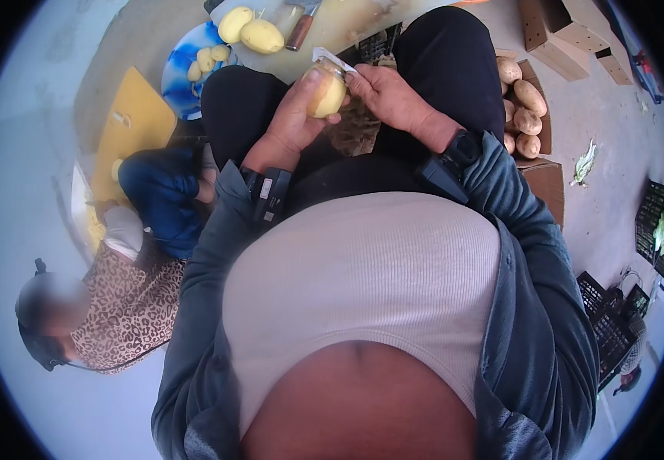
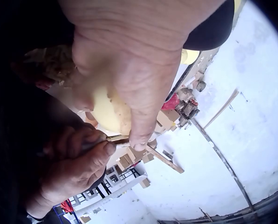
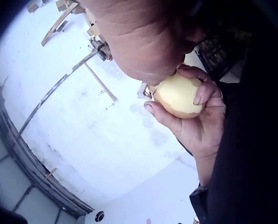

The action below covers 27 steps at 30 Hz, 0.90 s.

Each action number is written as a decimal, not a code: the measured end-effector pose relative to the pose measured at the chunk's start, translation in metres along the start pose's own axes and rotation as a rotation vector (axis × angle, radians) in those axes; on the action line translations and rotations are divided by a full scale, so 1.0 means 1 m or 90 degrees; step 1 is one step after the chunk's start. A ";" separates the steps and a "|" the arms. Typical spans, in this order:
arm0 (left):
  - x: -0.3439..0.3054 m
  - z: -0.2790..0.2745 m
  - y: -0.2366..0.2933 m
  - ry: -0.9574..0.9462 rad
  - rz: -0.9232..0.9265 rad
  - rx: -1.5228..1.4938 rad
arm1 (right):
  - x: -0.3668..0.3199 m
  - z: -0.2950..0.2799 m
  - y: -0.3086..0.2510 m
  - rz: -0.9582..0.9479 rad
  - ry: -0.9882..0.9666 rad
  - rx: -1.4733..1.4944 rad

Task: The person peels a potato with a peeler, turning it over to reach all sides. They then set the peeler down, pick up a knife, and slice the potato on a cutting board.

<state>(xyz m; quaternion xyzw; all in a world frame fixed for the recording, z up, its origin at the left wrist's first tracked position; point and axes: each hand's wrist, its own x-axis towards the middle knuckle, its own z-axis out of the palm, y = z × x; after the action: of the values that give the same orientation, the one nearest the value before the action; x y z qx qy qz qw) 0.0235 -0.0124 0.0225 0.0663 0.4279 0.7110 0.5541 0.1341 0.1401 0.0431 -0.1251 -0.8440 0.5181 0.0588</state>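
My left hand (image 1: 295,119) grips a partly peeled potato (image 1: 329,101), thumb and fingers curled round its sides. Much of the potato's surface is bare yellow, with brown skin left along one side in the right wrist view. In my right hand (image 1: 399,101) is a peeler (image 1: 333,59) with a pale frame, its head at the potato's upper end. The peeler's handle is mostly hidden by the right fingers. Both hands are above the gap between the knees, where a heap of peelings (image 1: 353,136) shows below.
Unpeeled potatoes (image 1: 528,121) fill a cardboard box (image 1: 548,103) on the right. Ahead lie large peeled potatoes (image 1: 261,36) and a wooden-handled knife (image 1: 299,33). A blue-and-white basin (image 1: 175,86) holds peeled pieces. Another person (image 1: 129,307) sits at left; black crates (image 1: 606,330) stand far right.
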 end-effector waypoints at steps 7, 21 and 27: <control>0.006 0.007 -0.004 0.104 -0.030 -0.013 | 0.002 0.008 0.012 -0.034 -0.008 -0.025; 0.009 0.002 -0.004 0.220 -0.035 -0.124 | 0.006 0.019 0.011 -0.056 0.006 -0.072; 0.013 -0.003 -0.006 0.251 -0.049 -0.158 | 0.007 0.019 0.010 -0.058 -0.008 -0.080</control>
<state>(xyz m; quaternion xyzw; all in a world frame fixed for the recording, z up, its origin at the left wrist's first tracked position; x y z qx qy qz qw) 0.0217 -0.0024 0.0115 -0.1589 0.4394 0.7359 0.4901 0.1244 0.1298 0.0250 -0.0866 -0.8801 0.4617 0.0689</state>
